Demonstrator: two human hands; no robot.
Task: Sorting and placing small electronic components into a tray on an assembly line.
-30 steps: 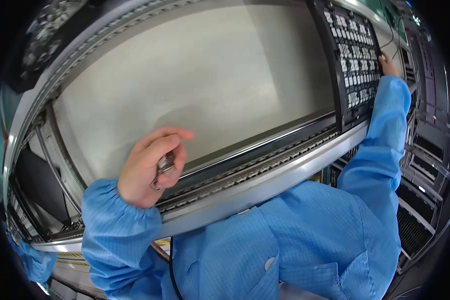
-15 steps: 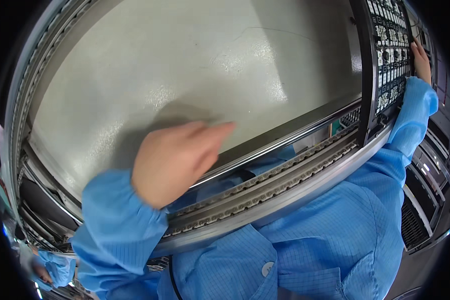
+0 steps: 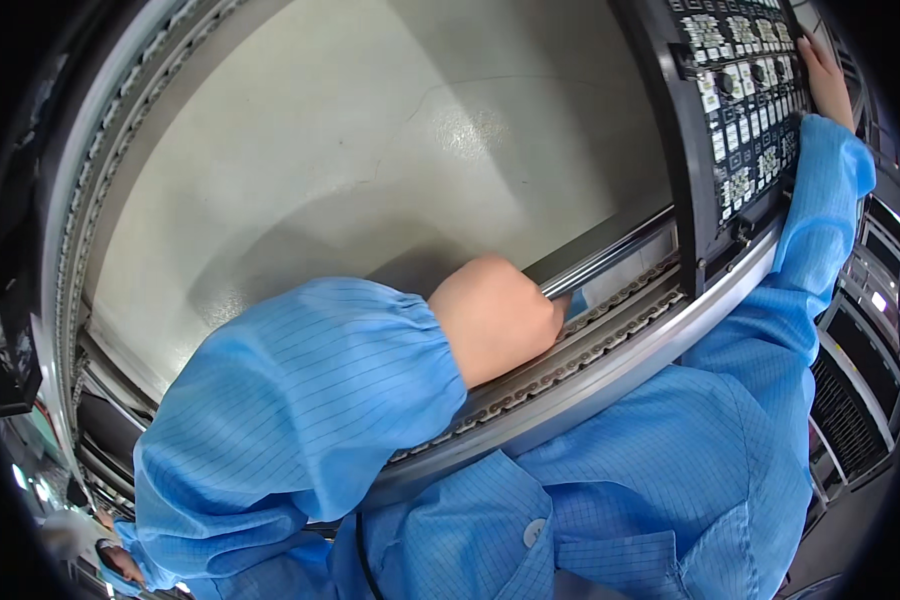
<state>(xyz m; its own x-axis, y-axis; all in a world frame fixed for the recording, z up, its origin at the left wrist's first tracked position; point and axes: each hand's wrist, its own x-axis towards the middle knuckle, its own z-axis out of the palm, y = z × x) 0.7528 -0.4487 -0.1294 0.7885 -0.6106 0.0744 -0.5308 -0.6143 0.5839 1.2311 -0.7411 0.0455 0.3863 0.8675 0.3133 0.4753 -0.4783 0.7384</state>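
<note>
My left hand is closed, its knuckles up, round a shiny metal rod that runs along the near side of the conveyor. Most of its fingers are hidden beneath the hand. At the upper right a black frame spans the rails, carrying a panel of black circuit boards with white and silver parts. My right hand grips the outer right edge of this frame, its fingers lying along the edge and partly hidden. Both forearms wear blue sleeves.
A roller chain lies along the near aluminium rail, against my body. The far rail curves up the left side, with grey floor between them. Dark racks stand at right. Another person's blue sleeve shows lower left.
My left hand has moved right and closed round the metal rod; before, it was blurred above the floor, a finger pointing right. The frame and my right hand appear slightly farther left and up in view.
</note>
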